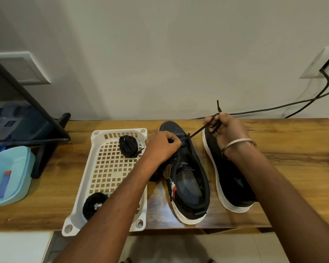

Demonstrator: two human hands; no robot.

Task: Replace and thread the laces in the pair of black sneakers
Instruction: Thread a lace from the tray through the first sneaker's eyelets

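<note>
1. The left hand (pixel 162 146) is knuckles-up, its fingers curled tight and pinching the lace (pixel 198 130) at the near sneaker (pixel 186 179).
2. The left forearm runs bare from the lower edge of the view up to that sneaker.
3. The right hand (pixel 225 128) is raised beyond the sneaker, fingers closed round the lace's far end.
4. A thin bangle (pixel 237 142) circles the right wrist.
5. The right forearm comes in from the lower right corner.
</note>
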